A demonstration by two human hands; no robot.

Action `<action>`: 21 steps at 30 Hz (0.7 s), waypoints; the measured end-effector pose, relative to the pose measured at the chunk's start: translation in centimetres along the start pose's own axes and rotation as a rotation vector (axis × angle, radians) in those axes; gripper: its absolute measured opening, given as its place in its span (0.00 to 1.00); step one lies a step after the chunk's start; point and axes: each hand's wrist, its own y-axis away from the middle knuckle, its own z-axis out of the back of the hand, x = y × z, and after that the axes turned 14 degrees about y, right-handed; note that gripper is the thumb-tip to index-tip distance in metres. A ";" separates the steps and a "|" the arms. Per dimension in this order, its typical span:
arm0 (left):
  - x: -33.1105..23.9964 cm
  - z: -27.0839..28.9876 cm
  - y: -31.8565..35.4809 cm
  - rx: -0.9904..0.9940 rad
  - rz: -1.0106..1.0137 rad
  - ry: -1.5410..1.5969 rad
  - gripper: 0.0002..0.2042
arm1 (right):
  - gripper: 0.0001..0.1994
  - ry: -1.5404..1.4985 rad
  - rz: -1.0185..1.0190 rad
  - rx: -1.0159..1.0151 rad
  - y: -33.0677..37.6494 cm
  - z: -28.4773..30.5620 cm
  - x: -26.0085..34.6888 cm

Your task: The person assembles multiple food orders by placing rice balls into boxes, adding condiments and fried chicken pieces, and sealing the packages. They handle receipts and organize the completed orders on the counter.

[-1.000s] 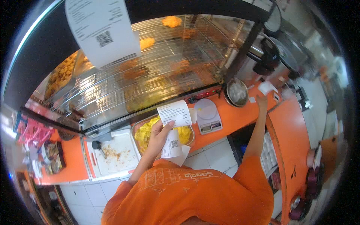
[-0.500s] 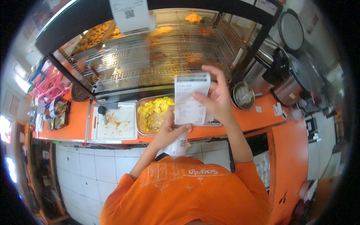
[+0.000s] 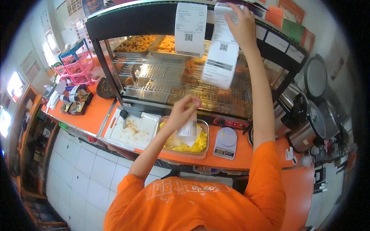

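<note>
My right hand (image 3: 243, 29) is raised to the upper front edge of the glass food warmer (image 3: 154, 25). Its fingers close on the top of a long white receipt (image 3: 221, 63), which hangs down in front of the glass. Left of it, another printed receipt (image 3: 190, 29) hangs from the same edge. My left hand (image 3: 183, 113), lower down, pinches a smaller slip of paper (image 3: 188, 130) that dangles over a metal tray (image 3: 208, 134) of yellow food (image 3: 197, 144). The slip and my forearm cover part of that food.
A white cutting board (image 3: 144, 133) with crumbs and a black-handled scoop (image 3: 123, 114) lies left of the tray. To the right are a kitchen scale (image 3: 225, 142) and steel pots (image 3: 306, 133). Pink baskets (image 3: 77, 69) and a dark bowl (image 3: 105, 88) stand at the left.
My right hand has gone up from in front of my chest to the warmer's top edge with the long receipt. My left hand has moved forward, over the tray. The view has shifted, showing the scale.
</note>
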 end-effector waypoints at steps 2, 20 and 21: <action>1.3 0.6 1.7 0.024 0.073 -0.022 0.10 | 0.18 0.092 0.030 -0.088 0.0 -1.0 -0.2; 2.5 12.1 11.5 -0.173 0.698 -0.076 0.14 | 0.14 0.057 0.173 0.028 -1.5 -0.2 0.0; 2.4 11.8 10.8 -0.142 0.590 -0.065 0.15 | 0.15 0.076 0.172 0.030 -1.6 -0.1 -0.1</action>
